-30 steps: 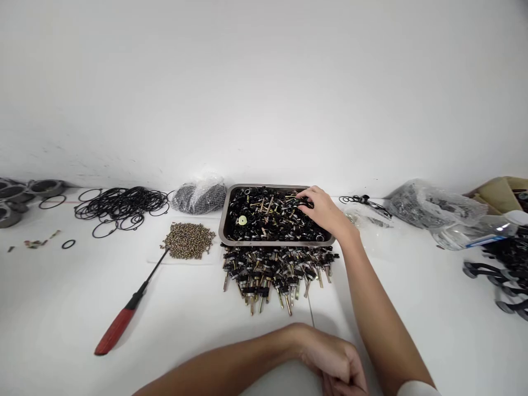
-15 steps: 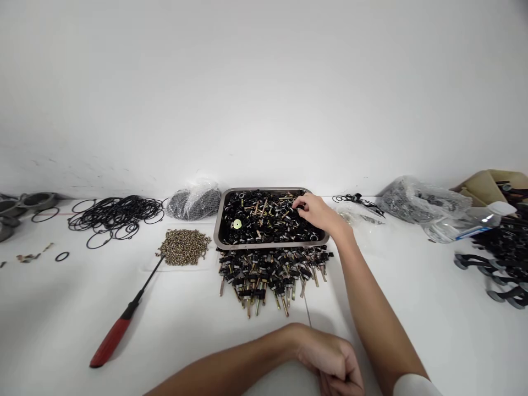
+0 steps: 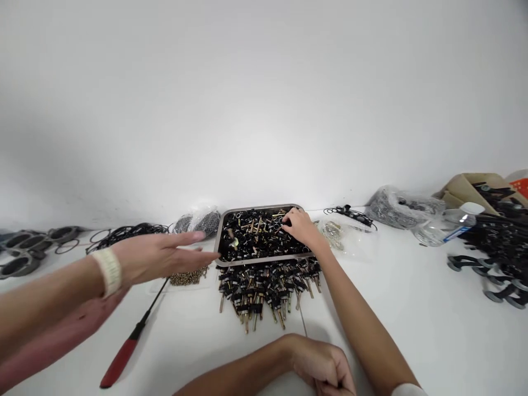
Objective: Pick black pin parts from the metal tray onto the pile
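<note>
While the right hand (image 3: 299, 226) picks in the tray (image 3: 264, 259), parts get sorted.
Its grip is pinched on a part; left hand (image 3: 325, 366) fisted; a co-worker's hand (image 3: 160, 256) reaches in.

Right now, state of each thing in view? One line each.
right hand: in the metal tray, fingers curled among the small black parts
left hand: closed fist, resting on the table
co-worker's hand: open, flat, reaching in from the left above the table
metal tray: full
finished parts pile: heaped in front of the tray
screwdriver: lying flat, untouched
water bottle: on its side, capped
</note>
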Available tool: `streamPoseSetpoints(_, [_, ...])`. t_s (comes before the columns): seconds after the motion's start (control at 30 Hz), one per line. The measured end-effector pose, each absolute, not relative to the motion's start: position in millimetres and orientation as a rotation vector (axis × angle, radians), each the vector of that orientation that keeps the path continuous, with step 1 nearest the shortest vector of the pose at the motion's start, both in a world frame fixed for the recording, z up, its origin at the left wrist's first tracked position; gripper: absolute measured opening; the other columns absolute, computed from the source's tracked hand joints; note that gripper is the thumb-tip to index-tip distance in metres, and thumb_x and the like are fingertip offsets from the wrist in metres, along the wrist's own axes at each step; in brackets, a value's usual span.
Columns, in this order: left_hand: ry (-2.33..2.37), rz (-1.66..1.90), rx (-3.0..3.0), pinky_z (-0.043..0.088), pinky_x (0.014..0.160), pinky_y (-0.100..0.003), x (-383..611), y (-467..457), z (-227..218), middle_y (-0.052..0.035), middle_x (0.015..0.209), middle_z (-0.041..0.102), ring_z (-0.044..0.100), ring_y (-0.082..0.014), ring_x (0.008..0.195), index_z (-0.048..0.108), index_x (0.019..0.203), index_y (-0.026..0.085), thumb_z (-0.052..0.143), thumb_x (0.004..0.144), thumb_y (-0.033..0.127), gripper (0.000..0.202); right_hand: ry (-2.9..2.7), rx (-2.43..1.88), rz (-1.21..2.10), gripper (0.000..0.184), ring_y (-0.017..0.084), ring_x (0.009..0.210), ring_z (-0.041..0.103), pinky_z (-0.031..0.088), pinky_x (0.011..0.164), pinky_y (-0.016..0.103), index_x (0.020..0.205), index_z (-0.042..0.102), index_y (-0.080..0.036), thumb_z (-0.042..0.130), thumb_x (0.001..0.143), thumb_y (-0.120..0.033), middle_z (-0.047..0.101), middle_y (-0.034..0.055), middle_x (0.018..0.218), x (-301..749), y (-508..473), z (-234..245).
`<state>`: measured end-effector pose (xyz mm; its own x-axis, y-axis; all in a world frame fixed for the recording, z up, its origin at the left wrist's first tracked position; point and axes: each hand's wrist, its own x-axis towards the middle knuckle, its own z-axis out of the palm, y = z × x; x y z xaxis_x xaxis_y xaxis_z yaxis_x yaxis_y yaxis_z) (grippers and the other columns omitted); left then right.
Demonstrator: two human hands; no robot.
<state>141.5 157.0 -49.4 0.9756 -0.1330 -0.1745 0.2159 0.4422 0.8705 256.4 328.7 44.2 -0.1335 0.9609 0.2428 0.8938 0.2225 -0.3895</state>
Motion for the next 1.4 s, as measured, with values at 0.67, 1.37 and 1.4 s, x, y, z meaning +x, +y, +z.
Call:
streamPoseSetpoints(0.67, [0.670,0.468,1.438,0.020,0.049,-0.027,45,161,37,-0.0013,0.045,0.042,0.035,-0.0118,0.045,0.048,0.043,0.018,0.052,0.051,0.019,0.010,-1.697,-1.115,0.474,0.028,0.019,0.090,0.069,0.057,0.083,0.036,0.110,0.061,-0.021,0.062,0.082,-0.018,0.071,0.0046,0.095,264,177,44])
streamPoseSetpoints(1.37, [0.992,0.880,1.565,0.053,0.061,-0.031,-14,180,36,-0.0029,0.066,0.067,0.062,-0.0168,0.061,0.077,0.099,0.013,0.084,0.068,0.040,0.042,-1.790,-0.737,0.390,0.022,0.021,0.100,0.063,0.057,0.086,0.037,0.111,0.060,-0.025,0.057,0.091,-0.018,0.064,0.0074,0.108,176,161,2])
streamPoseSetpoints(1.4, [1.006,0.888,1.569,0.054,0.061,-0.032,-14,181,36,-0.0034,0.065,0.068,0.063,-0.0174,0.060,0.077,0.099,0.013,0.084,0.067,0.040,0.043,-1.797,-0.753,0.384,0.020,0.021,0.099,0.063,0.057,0.085,0.037,0.111,0.061,-0.025,0.058,0.091,-0.020,0.064,0.0072,0.107,178,161,4])
